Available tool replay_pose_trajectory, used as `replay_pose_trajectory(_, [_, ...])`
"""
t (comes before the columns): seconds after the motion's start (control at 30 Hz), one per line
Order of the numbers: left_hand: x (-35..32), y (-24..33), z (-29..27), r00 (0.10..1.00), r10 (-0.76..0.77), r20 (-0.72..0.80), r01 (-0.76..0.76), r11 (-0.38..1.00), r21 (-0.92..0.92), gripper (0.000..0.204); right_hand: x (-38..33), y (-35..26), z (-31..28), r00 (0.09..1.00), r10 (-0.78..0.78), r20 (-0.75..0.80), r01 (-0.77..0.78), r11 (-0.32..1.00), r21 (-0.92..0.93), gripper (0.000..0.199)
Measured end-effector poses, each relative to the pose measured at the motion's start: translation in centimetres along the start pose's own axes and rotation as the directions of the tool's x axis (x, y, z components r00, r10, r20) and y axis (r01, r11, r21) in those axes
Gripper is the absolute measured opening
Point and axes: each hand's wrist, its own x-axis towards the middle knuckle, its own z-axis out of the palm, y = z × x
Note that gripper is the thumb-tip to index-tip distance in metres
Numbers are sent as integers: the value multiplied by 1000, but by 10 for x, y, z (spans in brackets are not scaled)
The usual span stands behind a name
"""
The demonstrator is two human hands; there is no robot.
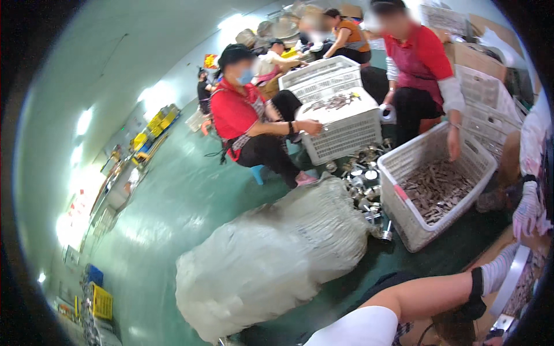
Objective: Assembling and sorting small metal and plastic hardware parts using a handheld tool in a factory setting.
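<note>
My left forearm reaches in from the lower edge, with a white sleeve and a black band at the wrist. My left hand [500,269], in a striped knit glove, is at the lower right beside a pale curved strip [510,284]. Its fingertips pass behind the strip, so their grip is hidden. Under and beyond the strip lies a heap of small metal pieces [524,295], next to brown cardboard [501,247]. My right hand does not show. Another person's gloved hand [526,211] hangs in from the right edge above the cardboard.
A large white sack [271,259] lies on the green floor. Beside it are shiny round metal parts [362,179] and a white crate [404,226] of metal strips, which a person in red reaches into. Another person in red sits at upturned crates [340,138]. More people sit behind.
</note>
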Motion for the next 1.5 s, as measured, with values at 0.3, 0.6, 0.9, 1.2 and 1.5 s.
replay_pose_trajectory(0.3, [-21,17,32,998,-43,40,50,979,-199,33,10,10,27,994,-83,-72,79,995,-57,26])
replay_pose_trajectory(0.6, [1,13,18,997,27,-74,-29,999,-28,31,21,3,34,972,-222,-71,209,965,-158,32])
replay_pose_trajectory(0.9, [-2,24,25,992,105,-75,-102,994,37,33,38,-34,36,1000,28,-9,-28,996,-85,41])
replay_pose_trajectory(1.2, [12,21,12,979,176,-99,-168,982,82,35,35,-26,39,987,-153,-57,143,978,-154,31])
replay_pose_trajectory(1.5, [22,23,14,963,260,-75,-255,964,73,37,33,-17,36,993,-98,-62,89,987,-135,29])
